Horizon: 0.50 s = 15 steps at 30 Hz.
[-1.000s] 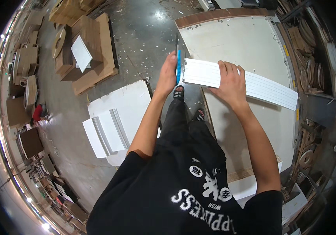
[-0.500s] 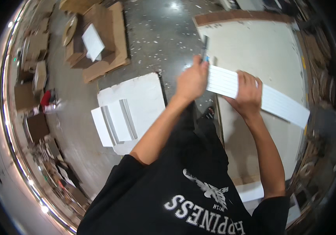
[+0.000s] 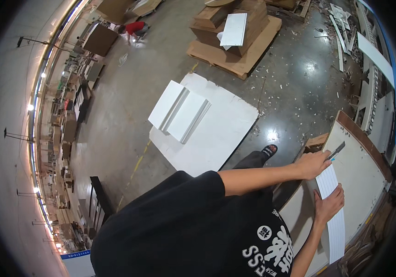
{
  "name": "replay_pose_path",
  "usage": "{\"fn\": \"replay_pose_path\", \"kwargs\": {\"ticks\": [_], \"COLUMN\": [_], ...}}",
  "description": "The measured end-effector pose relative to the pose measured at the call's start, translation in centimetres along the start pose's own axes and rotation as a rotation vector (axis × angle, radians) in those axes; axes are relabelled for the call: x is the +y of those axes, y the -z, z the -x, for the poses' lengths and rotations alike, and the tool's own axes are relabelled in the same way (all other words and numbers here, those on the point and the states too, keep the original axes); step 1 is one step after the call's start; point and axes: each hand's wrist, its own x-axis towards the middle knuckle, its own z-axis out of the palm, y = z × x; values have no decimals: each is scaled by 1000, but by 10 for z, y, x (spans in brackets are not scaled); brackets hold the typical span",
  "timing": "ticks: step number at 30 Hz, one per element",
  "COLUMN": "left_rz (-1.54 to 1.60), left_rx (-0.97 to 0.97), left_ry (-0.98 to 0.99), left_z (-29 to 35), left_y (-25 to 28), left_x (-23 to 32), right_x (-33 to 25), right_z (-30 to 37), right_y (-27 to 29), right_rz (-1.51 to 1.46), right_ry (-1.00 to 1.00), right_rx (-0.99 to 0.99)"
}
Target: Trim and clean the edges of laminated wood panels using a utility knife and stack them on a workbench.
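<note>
My left hand [image 3: 312,165] is closed around a utility knife [image 3: 337,151] with a dark tip and a bit of blue, which points away to the upper right. That hand is at the far end of a long white grooved strip [image 3: 335,231]; whether its fingers also touch the strip I cannot tell. Farther down the same strip, my right hand [image 3: 330,206] grips it across its width, thumb on the near side. Beneath both hands is a pale worktable [image 3: 356,177] with a brown far edge.
On the floor to the left, a white board [image 3: 228,134] carries white profiled pieces [image 3: 184,113]. Beyond it, a cardboard stack [image 3: 253,34] holds a white panel [image 3: 234,29]. White scraps [image 3: 341,34] lie at the far right. A person in red [image 3: 135,28] crouches far off.
The view has swung left, so hands, strip and table now appear lower right. My left hand keeps the knife, and my right hand still grips the strip.
</note>
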Motion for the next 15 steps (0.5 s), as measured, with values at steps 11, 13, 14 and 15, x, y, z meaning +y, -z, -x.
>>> {"fn": "replay_pose_path", "kwargs": {"ticks": [11, 13, 14, 15], "left_rz": [-165, -122, -45, 37], "left_rx": [84, 98, 110, 98], "left_ry": [66, 63, 56, 39], "left_z": [8, 5, -2, -10], "left_y": [-1, -14, -15, -19], "left_x": [30, 14, -4, -15], "right_x": [4, 5, 2, 3], "right_z": [-1, 1, -3, -5], "right_y": [-7, 0, 5, 6], "right_rz": [-4, 3, 8, 24], "right_ry": [22, 16, 25, 8], "right_rx": [60, 45, 28, 32]}}
